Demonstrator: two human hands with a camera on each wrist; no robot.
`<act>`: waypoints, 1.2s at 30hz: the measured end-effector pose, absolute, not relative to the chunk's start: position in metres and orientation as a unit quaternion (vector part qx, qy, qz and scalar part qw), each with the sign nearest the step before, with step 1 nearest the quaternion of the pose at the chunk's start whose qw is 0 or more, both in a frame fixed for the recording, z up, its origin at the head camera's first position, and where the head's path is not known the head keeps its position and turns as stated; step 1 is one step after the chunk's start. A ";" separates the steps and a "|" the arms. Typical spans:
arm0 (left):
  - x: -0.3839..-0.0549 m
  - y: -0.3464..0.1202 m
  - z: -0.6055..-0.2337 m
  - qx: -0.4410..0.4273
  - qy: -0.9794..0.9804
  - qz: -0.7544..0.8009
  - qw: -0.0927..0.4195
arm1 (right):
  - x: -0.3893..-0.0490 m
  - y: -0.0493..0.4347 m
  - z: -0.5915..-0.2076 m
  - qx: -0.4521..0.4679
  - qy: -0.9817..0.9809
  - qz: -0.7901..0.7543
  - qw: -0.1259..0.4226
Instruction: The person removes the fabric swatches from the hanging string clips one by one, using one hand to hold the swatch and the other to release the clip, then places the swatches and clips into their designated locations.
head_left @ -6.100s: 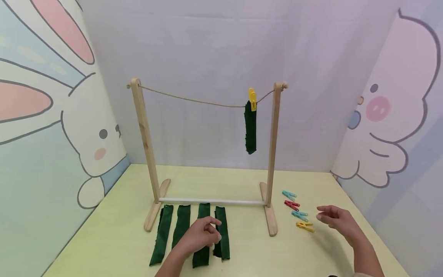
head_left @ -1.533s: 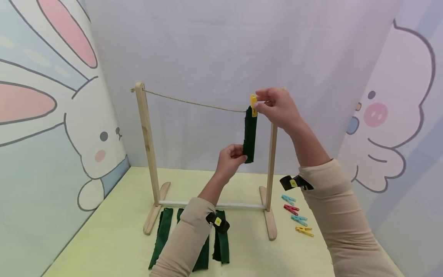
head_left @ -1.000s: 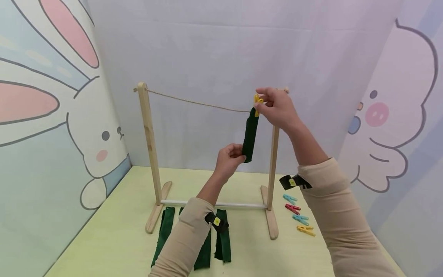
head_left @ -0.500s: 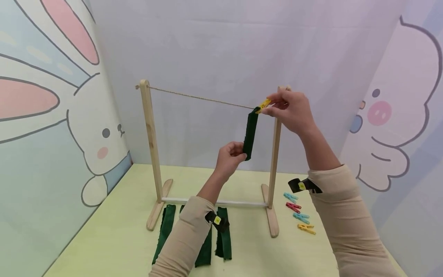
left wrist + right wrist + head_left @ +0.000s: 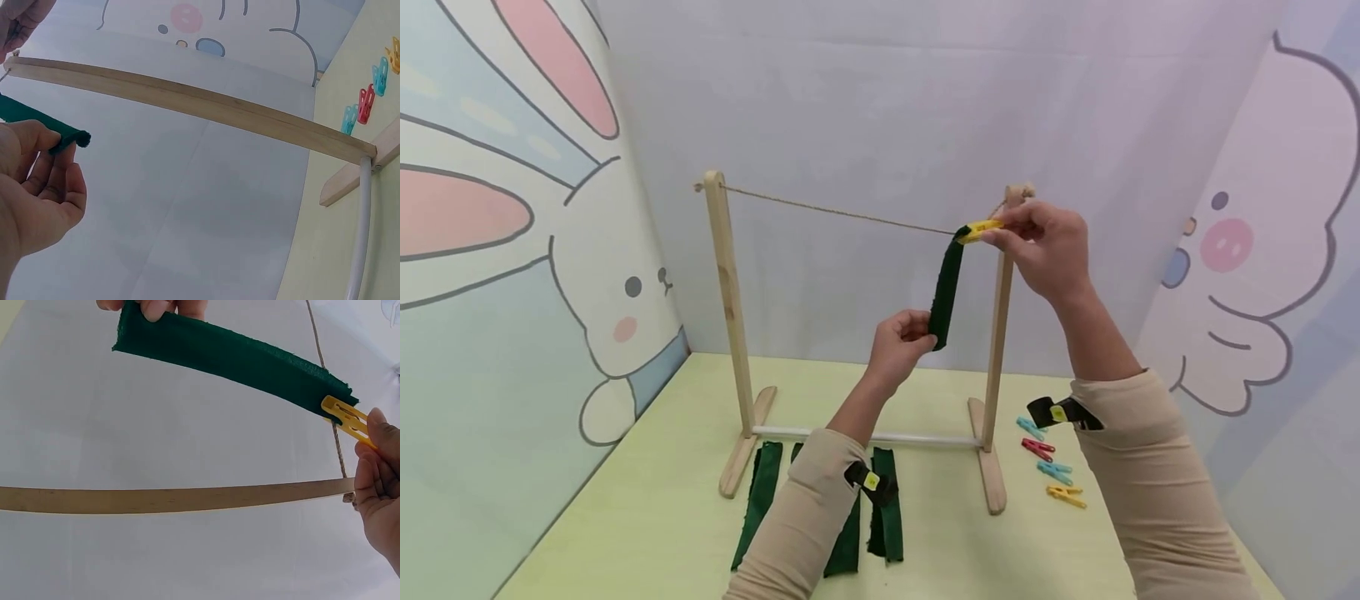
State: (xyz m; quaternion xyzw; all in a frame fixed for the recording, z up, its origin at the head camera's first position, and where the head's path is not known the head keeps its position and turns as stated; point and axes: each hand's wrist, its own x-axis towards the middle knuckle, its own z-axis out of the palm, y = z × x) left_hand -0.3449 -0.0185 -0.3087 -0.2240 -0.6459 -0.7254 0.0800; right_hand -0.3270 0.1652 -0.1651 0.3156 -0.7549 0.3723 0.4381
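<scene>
A dark green cloth strip [image 5: 947, 287] hangs from the rope line [image 5: 842, 214] near its right end. My left hand [image 5: 898, 346] pinches the strip's lower end between thumb and fingers. At the top, my right hand [image 5: 1047, 250] pinches the handles of a yellow clothespin [image 5: 979, 231], which points sideways to the left with its tip on the cloth and rope. In the right wrist view the clothespin [image 5: 345, 415] lies across the upper edge of the strip [image 5: 231, 359]. The left wrist view shows the strip's lower end [image 5: 37, 122] curling between my fingers.
A wooden stand [image 5: 728, 300] carries the line, with a white bar [image 5: 925, 439] low between its feet. Several green strips [image 5: 891, 517] lie on the table in front, partly under my left sleeve. To the right lie two blue clothespins [image 5: 1054, 472], a red one [image 5: 1037, 448] and a yellow one [image 5: 1066, 496].
Both hands have risen from the table to the hanging strip and taken hold of strip and clothespin. The clothespin has tipped from upright to sideways, and my right hand has shifted right.
</scene>
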 end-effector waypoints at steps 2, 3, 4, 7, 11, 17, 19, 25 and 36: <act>-0.344 -0.018 -0.309 -0.226 -0.648 -0.723 0.078 | -0.328 0.166 -0.167 0.319 -0.743 0.382 0.446; -0.344 -0.018 -0.310 -0.226 -0.648 -0.723 0.078 | -0.328 0.166 -0.167 0.318 -0.738 0.388 0.451; -0.344 -0.018 -0.310 -0.225 -0.649 -0.723 0.077 | -0.328 0.166 -0.168 0.318 -0.732 0.394 0.456; -0.343 -0.018 -0.311 -0.221 -0.652 -0.721 0.079 | -0.327 0.166 -0.167 0.306 -0.716 0.415 0.471; -0.342 -0.019 -0.314 -0.218 -0.661 -0.713 0.079 | -0.325 0.166 -0.169 0.293 -0.698 0.442 0.482; -0.324 -0.028 -0.309 -0.208 -0.679 -0.701 0.070 | -0.317 0.171 -0.179 0.291 -0.685 0.468 0.476; -0.313 -0.032 -0.304 -0.202 -0.688 -0.694 0.065 | -0.313 0.172 -0.184 0.294 -0.685 0.479 0.464; -0.299 -0.042 -0.306 -0.199 -0.704 -0.679 0.059 | -0.301 0.178 -0.201 0.309 -0.686 0.498 0.432; -0.309 -0.042 -0.355 -0.206 -0.703 -0.681 0.017 | -0.289 0.191 -0.233 0.303 -0.676 0.554 0.381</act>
